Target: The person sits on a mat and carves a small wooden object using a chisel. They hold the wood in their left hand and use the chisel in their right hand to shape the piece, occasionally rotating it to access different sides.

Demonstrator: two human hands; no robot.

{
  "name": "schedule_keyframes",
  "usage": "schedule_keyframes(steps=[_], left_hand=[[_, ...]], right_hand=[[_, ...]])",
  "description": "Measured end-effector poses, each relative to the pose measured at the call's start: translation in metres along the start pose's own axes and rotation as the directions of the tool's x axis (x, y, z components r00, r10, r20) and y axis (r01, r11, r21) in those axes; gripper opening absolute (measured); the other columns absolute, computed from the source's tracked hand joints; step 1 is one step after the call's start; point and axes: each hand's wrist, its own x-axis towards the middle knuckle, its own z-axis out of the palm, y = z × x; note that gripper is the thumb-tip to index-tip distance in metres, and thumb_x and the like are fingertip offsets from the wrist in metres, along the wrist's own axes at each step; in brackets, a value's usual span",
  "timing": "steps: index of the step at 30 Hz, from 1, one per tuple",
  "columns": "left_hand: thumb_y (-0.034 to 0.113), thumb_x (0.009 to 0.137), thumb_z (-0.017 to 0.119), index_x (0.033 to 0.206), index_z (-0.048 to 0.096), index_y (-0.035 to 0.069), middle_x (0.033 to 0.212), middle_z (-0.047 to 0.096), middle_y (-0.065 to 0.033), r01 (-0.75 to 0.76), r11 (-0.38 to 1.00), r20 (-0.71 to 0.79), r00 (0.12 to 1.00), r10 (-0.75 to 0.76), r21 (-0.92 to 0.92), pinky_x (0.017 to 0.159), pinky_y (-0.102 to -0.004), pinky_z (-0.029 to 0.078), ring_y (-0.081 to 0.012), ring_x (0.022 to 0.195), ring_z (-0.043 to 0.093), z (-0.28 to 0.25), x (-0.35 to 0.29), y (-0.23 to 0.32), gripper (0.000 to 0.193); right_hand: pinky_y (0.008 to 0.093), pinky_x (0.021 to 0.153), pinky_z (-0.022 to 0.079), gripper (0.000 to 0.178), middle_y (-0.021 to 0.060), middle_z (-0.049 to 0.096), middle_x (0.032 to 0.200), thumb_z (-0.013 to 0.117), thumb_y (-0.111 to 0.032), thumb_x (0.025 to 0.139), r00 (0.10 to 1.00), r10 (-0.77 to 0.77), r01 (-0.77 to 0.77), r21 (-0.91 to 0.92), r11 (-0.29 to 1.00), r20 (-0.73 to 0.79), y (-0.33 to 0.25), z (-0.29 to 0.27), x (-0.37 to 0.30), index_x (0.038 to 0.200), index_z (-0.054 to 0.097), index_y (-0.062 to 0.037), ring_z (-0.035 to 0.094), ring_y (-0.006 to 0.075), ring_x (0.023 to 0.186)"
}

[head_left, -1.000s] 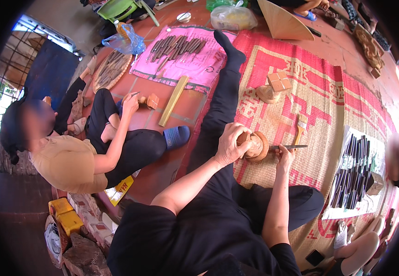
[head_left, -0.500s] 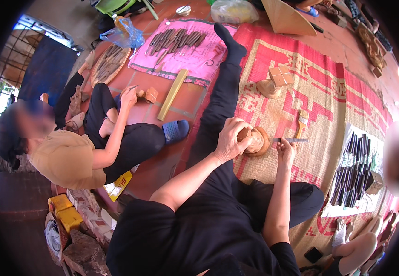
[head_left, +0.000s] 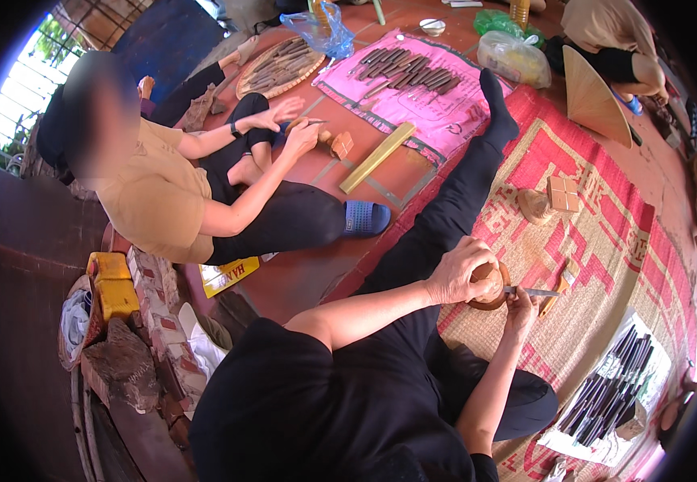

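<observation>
On the mat between my legs is a carved, rounded wooden piece (head_left: 490, 287) with a wide disc-like base. My left hand (head_left: 462, 271) grips it from the left, fingers curled over its top. In my right hand (head_left: 523, 310) is a slim carving chisel (head_left: 543, 292), pinched near its left end, which meets the wood's right side. Its exact point of contact is too small to make out. Just right of that hand lies a flat brush (head_left: 561, 287) with a wooden handle.
Farther off on the mat (head_left: 597, 241) stands another wooden piece (head_left: 535, 206) beside a string-tied block (head_left: 563, 194). Many chisels (head_left: 609, 390) lie on white paper at right, others (head_left: 408, 71) on pink cloth. At left sits a co-worker (head_left: 155, 185) with a wooden piece (head_left: 340, 145).
My view has swung left, so the scene sits farther right. The chisel's end has come against the wood. The co-worker's other hand, spread open, now shows above their work.
</observation>
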Motion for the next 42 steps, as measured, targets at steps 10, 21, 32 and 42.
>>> schedule_keyframes(steps=[10,21,32,42], left_hand=[[0.018,0.069,0.065,0.088,0.057,0.009,0.091,0.056,-0.0056,-0.037,0.999,0.044,0.998,0.037,0.013,0.081,-0.0383,0.047,-0.0282,0.094,0.051,0.006,0.000,0.003,0.023],[0.018,0.067,0.066,0.089,0.059,0.009,0.092,0.057,-0.0068,-0.072,0.997,0.025,0.997,0.071,0.032,0.084,-0.0395,0.045,-0.0295,0.094,0.052,0.001,0.000,0.001,0.025],[0.011,0.066,0.063,0.087,0.060,0.005,0.090,0.058,-0.0096,-0.136,0.989,0.077,0.988,0.132,0.058,0.083,-0.0390,0.043,-0.0297,0.091,0.053,0.010,0.003,0.000,0.022],[0.013,0.069,0.063,0.092,0.057,0.003,0.096,0.057,-0.0101,-0.167,0.984,0.185,0.971,0.154,0.060,0.088,-0.0378,0.039,-0.0271,0.097,0.051,0.014,-0.002,0.005,0.026]], right_hand=[[0.0235,0.052,0.048,0.013,0.0048,0.060,0.069,0.062,0.005,0.079,0.999,-0.045,0.045,-0.016,0.999,0.029,-0.012,0.001,-0.003,0.082,0.054,-0.0051,0.057,0.0128,0.055],[0.0233,0.053,0.049,0.015,0.0020,0.059,0.071,0.063,0.001,0.078,0.997,-0.025,0.019,-0.088,0.996,-0.071,-0.009,0.002,-0.005,0.080,0.054,-0.0104,0.056,0.0114,0.058],[0.0240,0.046,0.046,0.016,0.0050,0.058,0.066,0.067,-0.003,0.073,0.985,-0.066,0.044,-0.141,0.989,-0.156,-0.017,-0.001,-0.002,0.077,0.052,-0.0054,0.058,0.0132,0.052],[0.0196,0.046,0.044,0.014,0.0048,0.060,0.063,0.067,-0.003,0.073,0.976,-0.113,0.081,-0.173,0.981,-0.184,-0.018,-0.006,-0.003,0.075,0.053,-0.0048,0.056,0.0103,0.049]])
